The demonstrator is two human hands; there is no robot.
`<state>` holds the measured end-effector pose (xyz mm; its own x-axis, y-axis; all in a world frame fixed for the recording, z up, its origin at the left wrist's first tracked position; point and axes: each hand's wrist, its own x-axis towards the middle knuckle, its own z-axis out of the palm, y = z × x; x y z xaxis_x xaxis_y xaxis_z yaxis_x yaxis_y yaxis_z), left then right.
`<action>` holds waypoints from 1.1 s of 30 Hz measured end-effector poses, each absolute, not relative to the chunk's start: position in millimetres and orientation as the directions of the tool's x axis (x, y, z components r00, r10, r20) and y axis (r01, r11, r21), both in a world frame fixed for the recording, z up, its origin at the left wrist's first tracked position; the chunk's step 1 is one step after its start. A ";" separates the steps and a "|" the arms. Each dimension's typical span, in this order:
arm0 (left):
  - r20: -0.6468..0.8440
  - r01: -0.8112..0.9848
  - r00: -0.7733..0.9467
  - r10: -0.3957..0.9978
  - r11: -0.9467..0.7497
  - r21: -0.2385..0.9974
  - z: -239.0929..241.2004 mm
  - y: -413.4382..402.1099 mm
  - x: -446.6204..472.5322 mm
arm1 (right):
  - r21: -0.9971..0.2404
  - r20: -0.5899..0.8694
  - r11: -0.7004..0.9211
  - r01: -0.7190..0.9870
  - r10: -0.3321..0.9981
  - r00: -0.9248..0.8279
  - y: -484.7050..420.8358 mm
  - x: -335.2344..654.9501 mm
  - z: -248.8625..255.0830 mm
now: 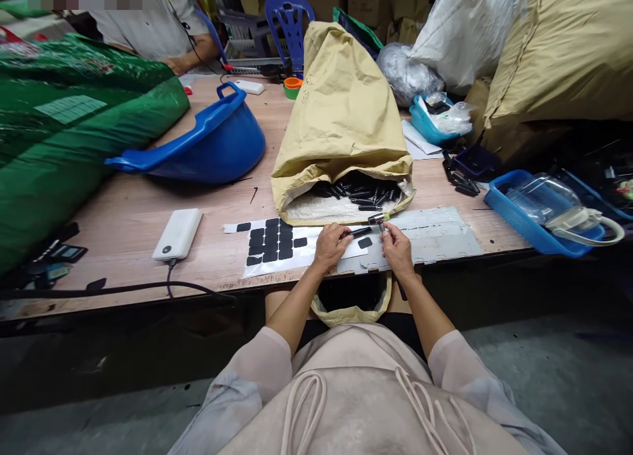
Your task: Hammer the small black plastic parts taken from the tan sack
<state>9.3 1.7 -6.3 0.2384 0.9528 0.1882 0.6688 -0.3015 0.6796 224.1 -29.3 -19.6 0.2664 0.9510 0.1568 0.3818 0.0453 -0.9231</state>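
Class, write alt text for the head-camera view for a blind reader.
At a wooden table, the left hand holds a slim black stick, the right hand pinches a small metal part at its tip. Behind lies a paper sack of black sticks.

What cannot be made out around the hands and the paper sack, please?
Head view:
Small part in the right hand: too small to identify.
Black stick in the left hand: near end hidden by fingers.
Paper sack: its depth is hidden by its own wall.
Blue basin: inside faces away.
Bag at the lap: contents dark, rim cut by the table edge.
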 end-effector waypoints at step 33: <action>0.232 0.659 0.237 0.943 -0.331 0.675 -7.0 -0.3 14.2 | -0.525 0.468 0.234 0.818 0.882 0.048 -40.8 211.1 15.3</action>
